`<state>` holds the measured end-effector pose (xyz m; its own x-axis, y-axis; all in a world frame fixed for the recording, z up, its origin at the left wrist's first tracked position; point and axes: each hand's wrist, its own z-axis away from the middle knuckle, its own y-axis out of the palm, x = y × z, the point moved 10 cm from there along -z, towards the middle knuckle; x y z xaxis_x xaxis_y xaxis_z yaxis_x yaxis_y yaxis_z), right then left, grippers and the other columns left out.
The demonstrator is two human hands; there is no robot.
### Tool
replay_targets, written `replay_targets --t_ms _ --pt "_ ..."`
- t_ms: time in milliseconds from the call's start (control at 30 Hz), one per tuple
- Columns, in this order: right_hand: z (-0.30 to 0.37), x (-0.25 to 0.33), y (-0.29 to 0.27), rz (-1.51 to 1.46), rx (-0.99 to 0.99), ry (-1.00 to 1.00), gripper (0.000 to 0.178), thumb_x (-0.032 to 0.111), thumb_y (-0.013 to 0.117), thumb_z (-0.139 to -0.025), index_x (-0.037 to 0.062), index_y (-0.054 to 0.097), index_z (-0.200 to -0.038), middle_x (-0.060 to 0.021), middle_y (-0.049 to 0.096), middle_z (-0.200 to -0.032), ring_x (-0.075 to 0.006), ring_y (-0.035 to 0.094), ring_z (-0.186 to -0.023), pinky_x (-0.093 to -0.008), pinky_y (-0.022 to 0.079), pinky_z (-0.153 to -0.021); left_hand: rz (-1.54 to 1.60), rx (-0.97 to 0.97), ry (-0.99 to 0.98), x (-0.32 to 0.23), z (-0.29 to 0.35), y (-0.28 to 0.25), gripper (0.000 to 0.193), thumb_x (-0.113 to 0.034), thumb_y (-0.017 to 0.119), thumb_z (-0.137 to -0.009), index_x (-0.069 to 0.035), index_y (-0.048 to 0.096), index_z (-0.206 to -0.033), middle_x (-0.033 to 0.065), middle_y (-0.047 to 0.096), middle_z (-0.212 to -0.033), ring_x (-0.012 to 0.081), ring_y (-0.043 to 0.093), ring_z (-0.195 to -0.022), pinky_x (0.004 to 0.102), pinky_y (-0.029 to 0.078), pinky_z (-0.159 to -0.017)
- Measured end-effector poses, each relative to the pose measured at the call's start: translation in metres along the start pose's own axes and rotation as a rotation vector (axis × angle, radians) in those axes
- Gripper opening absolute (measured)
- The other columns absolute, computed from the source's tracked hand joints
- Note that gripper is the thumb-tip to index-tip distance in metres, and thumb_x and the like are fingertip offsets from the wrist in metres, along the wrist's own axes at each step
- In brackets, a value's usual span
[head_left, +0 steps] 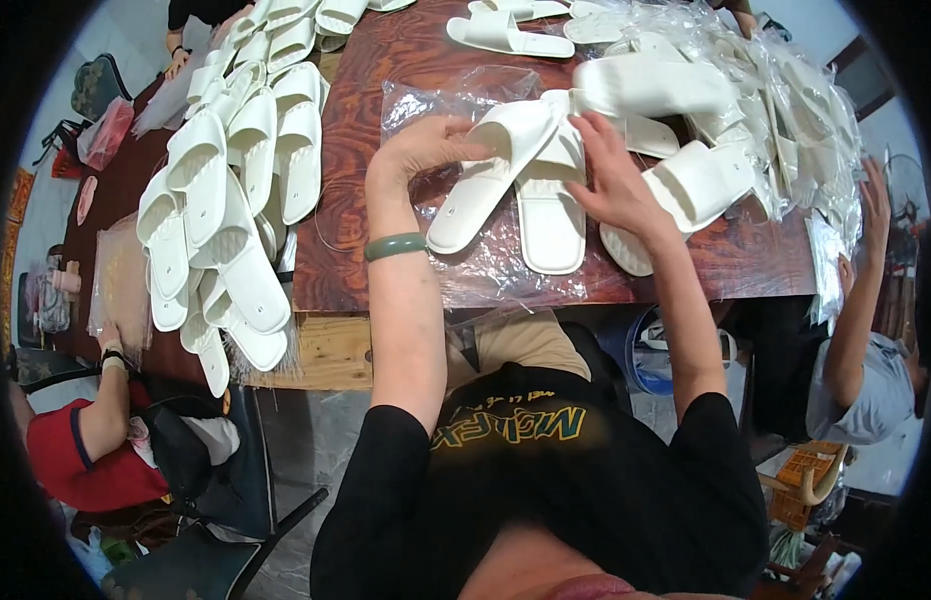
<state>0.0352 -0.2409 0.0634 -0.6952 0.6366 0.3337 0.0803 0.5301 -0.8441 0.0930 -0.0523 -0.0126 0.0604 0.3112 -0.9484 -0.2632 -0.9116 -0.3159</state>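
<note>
White foam slippers fill the view: I see one pair lying on a clear plastic bag (485, 270) spread over the red-brown counter (385, 60), directly ahead of my torso. My left hand (425, 145) curls its fingers over the toe end of the left slipper (480, 180), which lies tilted with its heel toward the near counter edge; the grip is a loose pinch at the strap. My right hand (610, 175) rests with spread fingers on the strap of the right slipper (550, 205), pressing it flat, heel toward me. The two slippers touch at their toe ends and splay apart at the heels. In my judgement, the pairing goes best if both soles are brought parallel and flush before either is lifted, with the bag kept smooth beneath them so that no fold catches a heel. Both forearms reach up from the lower edge, the left nearly straight with a green bangle (395, 245) at the wrist, the right angled inward from the elbow. A stack of slippers (235, 190) lies well apart to the left; bagged slippers (775, 110) are heaped to the right. Other people's arms show at either side.
</note>
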Motion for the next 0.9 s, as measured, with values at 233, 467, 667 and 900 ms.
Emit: replay_targets --t_ms 233,467,667,900 --pt "-0.006 -0.056 0.05 0.117 -0.15 0.081 0.054 -0.005 0.047 -0.071 -0.0054 0.038 -0.124 -0.0246 0.044 -0.123 -0.0422 0.039 -0.114 -0.0457 0.035 -0.096 -0.599 -0.394 -0.074 -0.031 0.016 -0.027 0.025 -0.019 0.057 -0.074 0.002 0.067 -0.082 0.019 0.065 -0.074 0.0291 0.063 -0.07 0.038 0.047 -0.065" --pt "-0.01 -0.004 0.038 0.008 -0.144 0.023 0.051 -0.002 0.045 -0.072 -0.0069 0.034 -0.122 -0.0244 0.046 -0.117 -0.0416 0.049 -0.1 -0.0464 0.042 -0.087 -0.905 -0.596 -0.209 -0.047 0.066 -0.046 0.025 -0.02 0.054 -0.072 0.0 0.066 -0.081 0.0248 0.063 -0.08 0.0394 0.062 -0.079 0.0453 0.047 -0.071" --pt "-0.005 -0.042 0.056 0.129 -0.053 0.196 0.05 0.003 0.049 -0.075 -0.0025 0.036 -0.123 -0.0189 0.047 -0.12 -0.0333 0.052 -0.105 -0.0463 0.04 -0.083 -0.629 -0.631 -0.253 -0.011 0.077 -0.068 0.028 -0.017 0.051 -0.072 0.004 0.065 -0.084 0.0214 0.064 -0.075 0.0331 0.065 -0.074 0.0406 0.048 -0.068" --pt "-0.002 -0.048 0.05 0.112 -0.142 0.198 0.053 0.003 0.049 -0.074 0.0038 0.036 -0.126 -0.0136 0.052 -0.115 -0.0266 0.051 -0.104 -0.0525 0.026 -0.089 1.07 -0.76 0.185 -0.036 0.124 -0.03 0.021 -0.008 0.054 -0.08 0.008 0.064 -0.089 0.016 0.066 -0.076 0.0166 0.064 -0.07 0.0276 0.049 -0.067"
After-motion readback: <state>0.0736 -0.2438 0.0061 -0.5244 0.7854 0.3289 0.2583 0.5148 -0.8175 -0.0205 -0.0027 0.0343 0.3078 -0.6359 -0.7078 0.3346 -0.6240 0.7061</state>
